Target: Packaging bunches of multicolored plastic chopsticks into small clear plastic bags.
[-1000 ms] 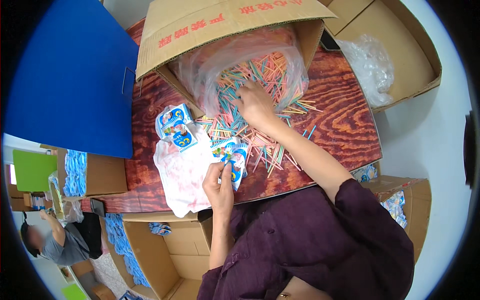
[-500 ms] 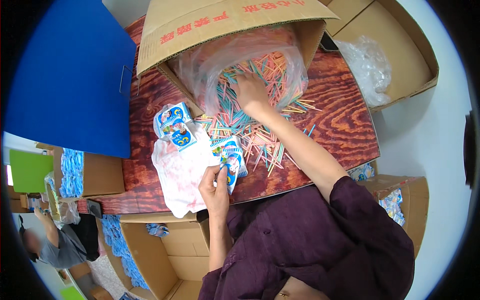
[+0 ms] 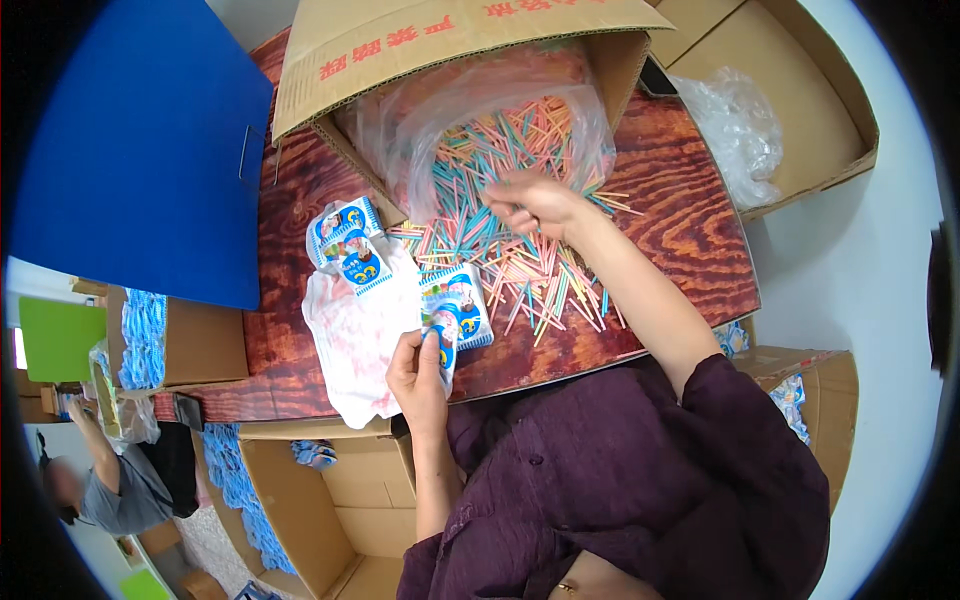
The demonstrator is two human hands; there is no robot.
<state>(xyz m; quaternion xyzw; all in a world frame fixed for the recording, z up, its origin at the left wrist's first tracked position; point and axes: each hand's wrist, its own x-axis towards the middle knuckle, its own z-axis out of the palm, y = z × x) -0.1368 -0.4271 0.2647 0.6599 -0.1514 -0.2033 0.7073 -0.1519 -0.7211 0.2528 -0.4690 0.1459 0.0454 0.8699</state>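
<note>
My left hand (image 3: 418, 385) pinches a small blue-and-white printed packet (image 3: 440, 330) between thumb and fingers near the table's front edge. More such packets (image 3: 468, 300) lie just beyond it. Others (image 3: 352, 245) rest on a pink-stained white cloth (image 3: 350, 340) to the left. My right hand (image 3: 535, 203) is over the heap of thin pastel sticks (image 3: 465, 225), its fingers curled in. Whatever those fingers hold, if anything, is hidden. The sticks spill onto the table from a clear plastic bag (image 3: 400, 150) inside a cardboard box (image 3: 450, 45) lying on its side.
A blue panel (image 3: 140, 150) stands left of the wood-grain table (image 3: 690, 200). Cardboard boxes with packets sit below left (image 3: 300, 490) and at right (image 3: 830, 400). An open carton (image 3: 800, 90) with crumpled plastic is at far right. Another person (image 3: 120, 490) works at far left.
My right hand has drawn back out of the bag, toward me and to the right, fingers curling. My left hand has shifted slightly left, still pinching the packet.
</note>
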